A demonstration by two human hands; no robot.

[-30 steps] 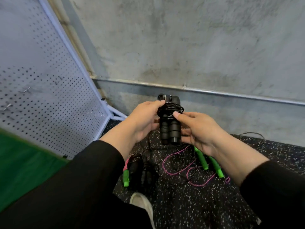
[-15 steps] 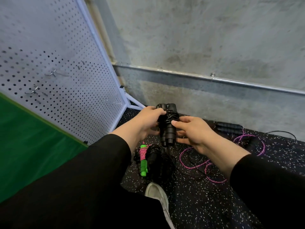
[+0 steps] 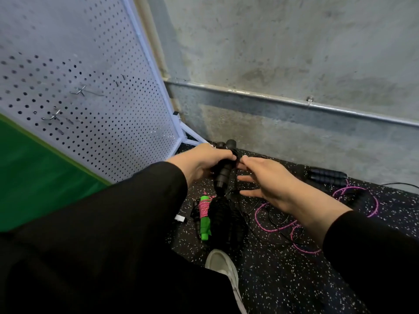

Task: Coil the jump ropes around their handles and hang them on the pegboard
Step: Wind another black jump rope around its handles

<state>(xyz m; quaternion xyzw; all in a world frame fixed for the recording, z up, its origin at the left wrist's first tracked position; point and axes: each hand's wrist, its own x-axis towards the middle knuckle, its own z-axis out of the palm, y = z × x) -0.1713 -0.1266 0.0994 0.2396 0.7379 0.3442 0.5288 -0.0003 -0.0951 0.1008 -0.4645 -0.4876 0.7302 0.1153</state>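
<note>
Two black handles [image 3: 223, 172] (rope-wrapped) gripped by left hand [image 3: 199, 163]; right hand [image 3: 269, 180] beside, fingers spread.

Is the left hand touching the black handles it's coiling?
Touching. The head view shows the left hand with fingers curled round the black handles.

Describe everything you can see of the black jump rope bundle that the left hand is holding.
The black jump rope bundle is two ribbed, foam-looking black handles held side by side, with thin black cord wound round their upper part. It stands roughly upright, tilted a little, above the speckled floor, near the pegboard's lower corner. The left hand grips it round the wrapped part. The right hand, fingers spread, touches the wrap with a fingertip. Whether a cord trails from it to the floor is unclear.
</note>
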